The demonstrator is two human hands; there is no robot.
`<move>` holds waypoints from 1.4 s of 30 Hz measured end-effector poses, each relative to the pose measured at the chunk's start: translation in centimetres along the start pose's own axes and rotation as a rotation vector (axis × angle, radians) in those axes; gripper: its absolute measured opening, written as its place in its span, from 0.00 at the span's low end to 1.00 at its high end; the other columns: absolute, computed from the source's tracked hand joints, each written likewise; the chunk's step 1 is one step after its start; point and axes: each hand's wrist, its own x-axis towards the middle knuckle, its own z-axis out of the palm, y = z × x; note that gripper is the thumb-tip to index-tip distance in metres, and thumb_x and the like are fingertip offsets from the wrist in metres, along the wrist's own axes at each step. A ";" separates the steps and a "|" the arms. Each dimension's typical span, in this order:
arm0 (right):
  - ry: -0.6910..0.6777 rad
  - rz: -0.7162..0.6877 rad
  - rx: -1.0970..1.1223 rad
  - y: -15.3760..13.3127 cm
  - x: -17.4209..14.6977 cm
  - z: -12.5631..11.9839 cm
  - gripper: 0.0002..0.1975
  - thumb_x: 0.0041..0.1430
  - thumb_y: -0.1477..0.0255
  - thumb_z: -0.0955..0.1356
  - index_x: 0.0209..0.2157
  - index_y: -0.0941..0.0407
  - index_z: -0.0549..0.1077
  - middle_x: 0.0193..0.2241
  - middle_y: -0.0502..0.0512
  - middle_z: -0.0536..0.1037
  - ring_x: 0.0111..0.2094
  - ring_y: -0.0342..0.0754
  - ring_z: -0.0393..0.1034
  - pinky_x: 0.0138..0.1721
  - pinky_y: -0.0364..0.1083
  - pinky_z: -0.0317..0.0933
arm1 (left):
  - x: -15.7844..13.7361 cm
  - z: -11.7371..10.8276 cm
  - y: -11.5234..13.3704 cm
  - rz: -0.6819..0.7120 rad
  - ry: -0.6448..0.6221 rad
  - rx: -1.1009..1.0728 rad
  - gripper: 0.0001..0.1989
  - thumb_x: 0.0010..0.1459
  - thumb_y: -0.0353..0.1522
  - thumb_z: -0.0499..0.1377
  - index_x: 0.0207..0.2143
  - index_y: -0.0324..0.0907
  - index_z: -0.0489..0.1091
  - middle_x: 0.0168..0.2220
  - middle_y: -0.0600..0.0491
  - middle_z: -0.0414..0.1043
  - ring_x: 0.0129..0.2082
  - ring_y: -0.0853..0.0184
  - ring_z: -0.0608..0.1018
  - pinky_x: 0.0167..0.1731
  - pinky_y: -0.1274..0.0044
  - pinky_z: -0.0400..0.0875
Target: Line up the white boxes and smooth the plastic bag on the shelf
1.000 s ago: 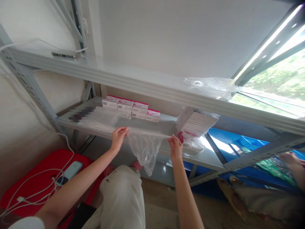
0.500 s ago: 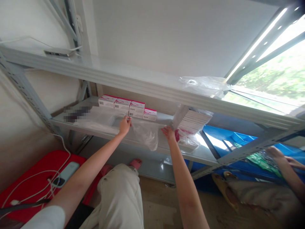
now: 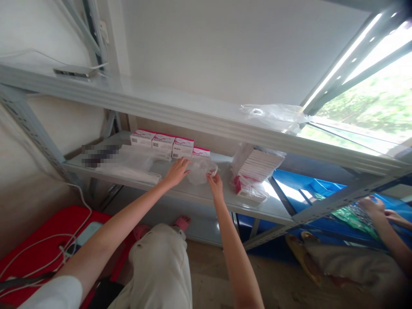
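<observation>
A clear plastic bag (image 3: 200,171) is bunched up over the middle of the lower shelf. My right hand (image 3: 215,184) pinches its right side, with the fingertips closed on the film. At the bag's left edge is my left hand (image 3: 177,172), fingers stretched out and apart; whether they touch the film is hard to tell. Just behind them stands a row of white and pink boxes (image 3: 183,148). To the left lies a pile of flat clear bags (image 3: 131,161). On the right, a filled clear bag (image 3: 252,176) holds a stack of similar boxes.
The upper shelf (image 3: 161,96) runs above my hands, carrying a crumpled plastic bag (image 3: 273,116) and a small flat device (image 3: 74,71). A red stool (image 3: 41,231) with a phone and white cables is at lower left. Another person's hands (image 3: 375,208) work over blue bins at right.
The bag, stretched wide between my hands before, is now bunched up. My right hand has moved left and my left hand slightly right, its fingers opening from a pinch.
</observation>
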 end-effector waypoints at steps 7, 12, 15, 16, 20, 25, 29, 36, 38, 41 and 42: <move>-0.009 -0.057 -0.003 -0.7 -0.1 -0.1 0.22 0.52 0.55 0.62 0.36 0.58 0.75 0.32 0.60 0.80 0.32 0.52 0.74 0.38 0.49 0.65 | 2.5 1.3 -0.2 0.105 -0.039 0.061 0.12 0.60 0.30 0.57 0.47 0.38 0.65 0.45 0.46 0.69 0.48 0.60 0.70 0.46 0.70 0.65; -0.036 -0.033 0.130 0.1 -0.1 -0.9 0.23 0.49 0.54 0.65 0.36 0.58 0.74 0.30 0.59 0.79 0.31 0.53 0.74 0.34 0.49 0.67 | 3.1 1.3 -0.9 0.161 -0.062 0.013 0.04 0.55 0.29 0.62 0.34 0.39 0.71 0.36 0.49 0.72 0.42 0.61 0.72 0.41 0.71 0.65; -0.002 -0.019 0.211 0.6 0.2 -1.8 0.23 0.44 0.52 0.66 0.32 0.58 0.74 0.31 0.60 0.78 0.34 0.54 0.74 0.34 0.50 0.68 | 2.6 0.8 -1.7 0.106 0.018 -0.128 0.03 0.53 0.30 0.64 0.29 0.40 0.72 0.33 0.51 0.72 0.39 0.63 0.73 0.41 0.72 0.65; 0.017 -0.010 0.232 0.8 0.3 -2.3 0.23 0.43 0.52 0.67 0.31 0.58 0.73 0.31 0.60 0.78 0.35 0.55 0.73 0.34 0.50 0.68 | 2.3 0.5 -2.1 0.073 0.059 -0.196 0.04 0.52 0.30 0.64 0.29 0.40 0.72 0.32 0.52 0.73 0.39 0.63 0.73 0.41 0.72 0.65; 0.137 0.070 0.275 2.2 0.6 -5.2 0.22 0.38 0.53 0.69 0.30 0.56 0.72 0.32 0.60 0.78 0.36 0.54 0.73 0.33 0.49 0.66 | 0.6 -1.0 -4.6 -0.111 0.178 -0.475 0.05 0.51 0.31 0.64 0.25 0.40 0.71 0.30 0.53 0.75 0.33 0.66 0.75 0.35 0.76 0.66; 0.162 0.182 0.158 3.6 0.3 -8.9 0.25 0.35 0.52 0.70 0.32 0.56 0.72 0.36 0.62 0.79 0.30 0.52 0.72 0.26 0.45 0.59 | -1.7 -3.2 -6.9 -0.178 0.160 -0.545 0.10 0.50 0.35 0.64 0.21 0.39 0.70 0.29 0.51 0.76 0.30 0.67 0.76 0.28 0.79 0.65; 0.048 0.202 0.039 3.7 -0.6 -10.1 0.29 0.36 0.50 0.71 0.36 0.56 0.74 0.34 0.58 0.78 0.32 0.52 0.72 0.25 0.42 0.55 | -3.6 -4.3 -5.0 0.053 -0.077 -0.355 0.17 0.46 0.38 0.67 0.38 0.41 0.71 0.42 0.50 0.73 0.41 0.62 0.75 0.40 0.74 0.68; -0.013 0.055 -0.113 3.8 -1.8 -10.3 0.30 0.37 0.49 0.70 0.37 0.57 0.76 0.30 0.57 0.78 0.29 0.50 0.69 0.26 0.44 0.58 | -7.0 -1.4 -0.1 0.117 -0.264 -0.023 0.20 0.57 0.27 0.58 0.52 0.42 0.61 0.52 0.45 0.64 0.51 0.60 0.70 0.50 0.69 0.64; 0.010 0.026 -0.173 4.1 -2.2 -10.4 0.27 0.41 0.50 0.69 0.36 0.57 0.76 0.29 0.58 0.78 0.29 0.51 0.69 0.27 0.45 0.60 | -7.4 0.0 -0.2 0.059 -0.231 0.018 0.19 0.59 0.24 0.53 0.53 0.40 0.59 0.53 0.44 0.63 0.51 0.60 0.71 0.49 0.69 0.65; 0.025 -0.064 -0.294 4.5 -2.8 -10.7 0.22 0.46 0.53 0.67 0.34 0.58 0.76 0.31 0.59 0.77 0.30 0.52 0.70 0.29 0.48 0.63 | -7.6 1.5 -0.9 0.045 -0.240 0.081 0.16 0.59 0.22 0.49 0.50 0.38 0.62 0.46 0.44 0.69 0.46 0.61 0.73 0.46 0.69 0.68; 0.023 -0.107 -0.336 4.6 -2.9 -10.8 0.21 0.48 0.54 0.66 0.33 0.58 0.76 0.32 0.60 0.77 0.30 0.52 0.70 0.30 0.48 0.63 | -7.5 1.7 -1.1 0.057 -0.261 0.104 0.16 0.59 0.21 0.49 0.48 0.38 0.63 0.42 0.45 0.71 0.44 0.61 0.74 0.44 0.69 0.68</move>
